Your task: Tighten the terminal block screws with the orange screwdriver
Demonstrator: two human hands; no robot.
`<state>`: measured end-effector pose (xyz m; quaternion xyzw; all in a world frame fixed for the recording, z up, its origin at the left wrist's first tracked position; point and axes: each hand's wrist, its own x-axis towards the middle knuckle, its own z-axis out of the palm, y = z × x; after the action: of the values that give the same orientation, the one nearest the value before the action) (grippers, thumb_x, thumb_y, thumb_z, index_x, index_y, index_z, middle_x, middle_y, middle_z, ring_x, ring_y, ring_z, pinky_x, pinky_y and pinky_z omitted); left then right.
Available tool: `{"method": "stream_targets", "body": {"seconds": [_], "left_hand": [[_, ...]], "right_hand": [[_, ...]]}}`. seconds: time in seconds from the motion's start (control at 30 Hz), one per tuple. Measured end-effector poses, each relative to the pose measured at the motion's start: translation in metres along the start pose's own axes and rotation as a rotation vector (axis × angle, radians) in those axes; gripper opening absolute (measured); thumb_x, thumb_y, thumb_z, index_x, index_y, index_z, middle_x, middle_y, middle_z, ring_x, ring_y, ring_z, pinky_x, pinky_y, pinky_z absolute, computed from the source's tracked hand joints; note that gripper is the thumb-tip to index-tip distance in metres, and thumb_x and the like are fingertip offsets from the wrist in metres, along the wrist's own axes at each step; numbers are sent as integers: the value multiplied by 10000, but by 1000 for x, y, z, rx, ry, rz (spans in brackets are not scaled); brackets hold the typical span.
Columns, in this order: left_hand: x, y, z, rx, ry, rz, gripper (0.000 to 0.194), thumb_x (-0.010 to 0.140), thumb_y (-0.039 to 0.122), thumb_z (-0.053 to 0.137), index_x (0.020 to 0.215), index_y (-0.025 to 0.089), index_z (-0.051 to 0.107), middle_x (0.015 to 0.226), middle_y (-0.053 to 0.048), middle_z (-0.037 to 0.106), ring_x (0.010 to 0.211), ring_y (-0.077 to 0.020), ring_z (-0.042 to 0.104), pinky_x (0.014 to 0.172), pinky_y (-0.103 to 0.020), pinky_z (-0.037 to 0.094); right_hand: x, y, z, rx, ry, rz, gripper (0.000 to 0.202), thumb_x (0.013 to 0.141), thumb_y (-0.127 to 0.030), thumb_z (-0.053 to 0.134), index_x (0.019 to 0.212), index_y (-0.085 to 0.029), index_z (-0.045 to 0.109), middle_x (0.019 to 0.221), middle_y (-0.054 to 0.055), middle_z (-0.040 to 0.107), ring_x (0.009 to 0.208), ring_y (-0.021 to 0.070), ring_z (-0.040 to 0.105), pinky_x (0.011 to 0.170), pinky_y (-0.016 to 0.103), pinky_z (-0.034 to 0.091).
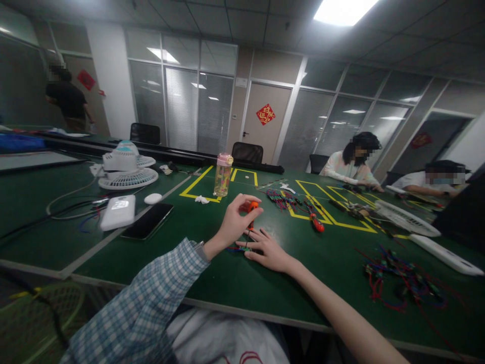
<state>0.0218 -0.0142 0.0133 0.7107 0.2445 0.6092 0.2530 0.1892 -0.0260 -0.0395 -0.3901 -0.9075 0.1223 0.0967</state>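
Observation:
My left hand (pixel 235 218) is closed around the orange-red handle of a screwdriver (pixel 252 206), which stands upright with its dark shaft pointing down. Below the shaft is a small green circuit board (pixel 244 248) with red and blue wires at its left side, partly covered by fingers. My right hand (pixel 271 251) lies low on the table with its fingers stretched out and apart, the fingertips at the board and around the shaft. Whether the screwdriver tip touches a screw is too small to tell.
On the green table (pixel 212 278) are a phone (pixel 148 221), a white power bank (pixel 118 212), a white fan (pixel 127 169), a pink-lidded bottle (pixel 223 177), another red screwdriver (pixel 317 223) and tangled wired boards (pixel 401 280). Two people sit at the far right; another stands far left.

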Motion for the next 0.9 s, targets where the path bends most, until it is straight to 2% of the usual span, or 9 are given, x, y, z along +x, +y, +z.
{"method": "stream_targets", "body": {"seconds": [0.07,0.13,0.27,0.33,0.4,0.47,0.63,0.8,0.9], "left_hand": [[2,1,-2,137,-1,57,158,816,299,631,919,183,607,861,-12,541,753,-123,550,704,-242,466],[6,3,-6,318,-59,149,124,855,297,581,895,180,586,834,-7,526,746,-124,532,703,-243,452],[18,7,-17,750,-252,460,211,916,313,468,996,135,547,846,-52,567,766,-165,557,674,-271,439],[27,8,-22,968,-337,657,240,927,311,418,922,120,564,767,-61,565,709,-182,553,628,-292,419],[36,9,-24,1075,-394,791,297,937,320,381,818,128,572,715,-69,566,678,-186,555,602,-299,402],[43,12,-25,1116,-424,854,332,939,325,365,775,132,579,689,-73,578,638,-180,562,577,-296,386],[47,28,-22,1199,-502,727,312,897,248,356,717,138,587,587,-67,604,499,-173,568,482,-268,314],[42,49,-18,1236,-591,619,227,857,216,424,729,130,591,595,-92,632,521,-208,607,483,-270,321],[42,57,-18,1257,-575,521,235,887,238,437,781,123,612,612,-104,655,564,-217,634,520,-273,355]], "right_hand": [[0,-1,-1,3,3,0,420,929,-486,428,1341,-405,452,1524,1,269,1413,279,173,1122,561,66],[-1,-3,-2,8,4,1,419,929,-486,427,1340,-403,456,1520,3,281,1414,274,170,1124,555,65],[-1,-6,-3,11,1,15,420,926,-488,430,1332,-388,474,1521,12,278,1415,275,169,1127,546,61],[-1,-8,-4,12,1,24,418,926,-489,428,1326,-382,484,1523,14,273,1415,275,166,1128,544,54],[-2,-9,-5,16,0,27,418,926,-490,428,1325,-382,485,1521,14,278,1417,274,161,1128,543,49],[-2,-10,-6,17,1,28,419,925,-489,430,1328,-384,481,1520,14,282,1416,273,162,1128,541,52],[-2,-10,-6,9,2,23,413,925,-484,436,1325,-393,481,1526,4,266,1413,272,175,1129,540,71],[-2,-8,-5,-1,3,12,414,927,-473,439,1331,-392,474,1524,4,273,1413,275,173,1127,546,62],[-2,-8,-5,3,-1,13,416,928,-475,435,1331,-383,478,1524,12,272,1410,280,183,1125,549,62]]}}
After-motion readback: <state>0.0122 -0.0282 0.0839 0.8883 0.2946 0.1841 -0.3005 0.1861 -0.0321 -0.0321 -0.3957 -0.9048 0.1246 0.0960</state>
